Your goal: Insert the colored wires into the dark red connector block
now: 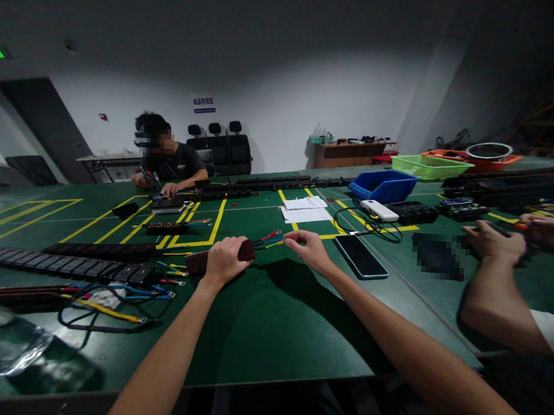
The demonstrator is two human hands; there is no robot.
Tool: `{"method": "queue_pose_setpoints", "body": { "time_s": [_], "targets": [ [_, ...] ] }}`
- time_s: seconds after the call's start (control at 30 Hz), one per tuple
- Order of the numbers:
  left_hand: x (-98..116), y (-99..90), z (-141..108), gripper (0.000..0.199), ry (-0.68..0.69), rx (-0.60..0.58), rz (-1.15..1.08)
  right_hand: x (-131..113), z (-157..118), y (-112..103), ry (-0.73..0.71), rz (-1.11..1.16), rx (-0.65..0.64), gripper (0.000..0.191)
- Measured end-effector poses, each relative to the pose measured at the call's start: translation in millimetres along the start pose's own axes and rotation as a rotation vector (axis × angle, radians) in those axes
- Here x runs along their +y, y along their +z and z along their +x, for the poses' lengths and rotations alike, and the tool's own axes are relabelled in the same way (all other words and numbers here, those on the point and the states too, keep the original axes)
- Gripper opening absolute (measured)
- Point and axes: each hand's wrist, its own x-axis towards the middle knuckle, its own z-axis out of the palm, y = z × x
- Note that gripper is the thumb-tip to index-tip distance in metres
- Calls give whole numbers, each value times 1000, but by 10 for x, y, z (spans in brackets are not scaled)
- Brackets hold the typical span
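My left hand [227,259] is wrapped around a dark reddish-brown block [195,262] just above the green table. Its far end shows to the right of my fingers, and my palm hides the middle. Out of that end run coloured wires [266,239], red, blue and yellow-green, tipped with metal ring terminals. With thumb and forefinger pinched together, my right hand [306,247] is at the ends of the blue and yellow-green wires. The fingertips cover the exact grip. A smartphone [361,256] lies to the right of that hand.
Long black strip modules [67,263] and loose cables lie on the left, behind a clear plastic bottle [3,341]. Ahead are papers [306,209], a blue bin [382,186] and a white power bank [379,210]. One co-worker sits across; another's hands [497,243] work at right.
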Motion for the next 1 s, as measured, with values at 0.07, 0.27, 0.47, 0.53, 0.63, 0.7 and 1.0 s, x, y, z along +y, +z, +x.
{"method": "queue_pose_setpoints", "body": {
  "time_s": [0.07, 0.27, 0.47, 0.53, 0.63, 0.7, 1.0],
  "targets": [
    [1, 5, -1, 45, 0, 3, 6, -9, 0, -9, -43, -46, 14, 38],
    [-2, 12, -4, 43, 6, -3, 15, -26, 0, -17, -45, -55, -2, 37],
    [-18, 26, -6, 47, 16, 0, 7, -2, -5, 4, 9, -27, -14, 39],
    [-24, 30, -6, 48, 26, -2, 1, -6, -9, 7, 30, -9, -21, 38],
    [-30, 30, -7, 50, 50, -25, -8, -27, -18, 10, 53, 28, -28, 34],
    [-30, 29, -7, 51, 60, -43, -15, -37, -23, 16, 59, 47, -27, 32],
    [-21, 30, -3, 51, 80, -70, -34, 7, -23, 42, 106, 68, -22, 33]
  ]
}}
